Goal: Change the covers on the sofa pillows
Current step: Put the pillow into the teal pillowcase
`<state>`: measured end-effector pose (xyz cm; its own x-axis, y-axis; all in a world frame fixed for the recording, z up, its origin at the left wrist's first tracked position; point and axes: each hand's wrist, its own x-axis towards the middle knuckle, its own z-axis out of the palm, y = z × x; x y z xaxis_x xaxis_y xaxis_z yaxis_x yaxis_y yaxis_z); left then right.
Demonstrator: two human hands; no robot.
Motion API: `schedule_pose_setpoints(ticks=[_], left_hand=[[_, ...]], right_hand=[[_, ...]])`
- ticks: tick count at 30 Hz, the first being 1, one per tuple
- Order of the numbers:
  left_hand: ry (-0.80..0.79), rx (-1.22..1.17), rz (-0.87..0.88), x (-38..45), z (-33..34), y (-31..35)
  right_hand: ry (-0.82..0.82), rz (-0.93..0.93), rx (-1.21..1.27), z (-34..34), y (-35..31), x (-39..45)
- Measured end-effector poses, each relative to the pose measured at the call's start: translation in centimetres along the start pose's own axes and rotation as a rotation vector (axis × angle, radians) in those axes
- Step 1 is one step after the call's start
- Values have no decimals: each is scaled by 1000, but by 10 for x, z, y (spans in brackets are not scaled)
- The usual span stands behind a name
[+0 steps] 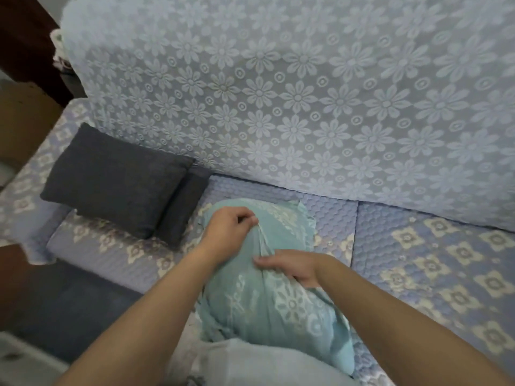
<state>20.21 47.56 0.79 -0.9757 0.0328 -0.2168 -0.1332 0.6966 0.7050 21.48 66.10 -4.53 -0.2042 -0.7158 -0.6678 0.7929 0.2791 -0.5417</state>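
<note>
Teal lace cover (267, 296) wraps a pillow at six o'clock on the sofa seat (418, 274). Left hand (228, 229) and right hand (289, 267) each pinch its gathered cloth; two dark pillows (117, 176) lie at nine o'clock.

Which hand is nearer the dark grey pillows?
Left. The left hand pinches the teal cover just right of the dark grey pillows; the right hand grips the same cover farther right and nearer the camera.
</note>
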Motion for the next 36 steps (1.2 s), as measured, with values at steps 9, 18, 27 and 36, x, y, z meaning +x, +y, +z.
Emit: schedule_pose_setpoints(ticks=[9, 18, 27, 36], left_hand=[[182, -406, -692, -99, -83, -59], [318, -380, -618, -108, -127, -28], [36, -454, -589, -131, -134, -36], [261, -1047, -723, -133, -144, -54]], right_hand=[[506, -460, 60, 23, -113, -18], [823, -279, -623, 32, -143, -10], [844, -330, -495, 47, -121, -10], [1031, -637, -1362, 116, -49, -1]])
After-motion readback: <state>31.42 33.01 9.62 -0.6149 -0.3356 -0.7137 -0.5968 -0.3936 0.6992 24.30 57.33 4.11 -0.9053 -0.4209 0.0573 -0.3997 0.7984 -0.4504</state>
